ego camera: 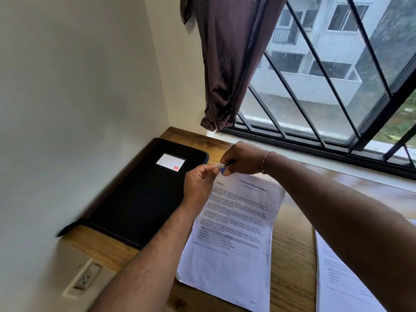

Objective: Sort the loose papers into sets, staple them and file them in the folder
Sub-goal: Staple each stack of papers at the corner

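A set of printed papers [236, 221] lies on the wooden desk [292, 255], its top page headed "Internship Documentation". My two hands meet over its top left corner. My right hand [243, 157] grips a small stapler [225, 167], blue and dark, mostly hidden by the fingers. My left hand [199, 180] has its fingers curled and pinches something small and pale at the stapler's front end; I cannot tell what it is. A closed black folder [144, 190] with a white and red label lies to the left against the wall.
A second stack of printed papers [342, 278] lies at the lower right edge. A wall socket [86, 278] sits below the desk's left end. A window with black bars and a dark curtain [229, 64] stand behind the desk.
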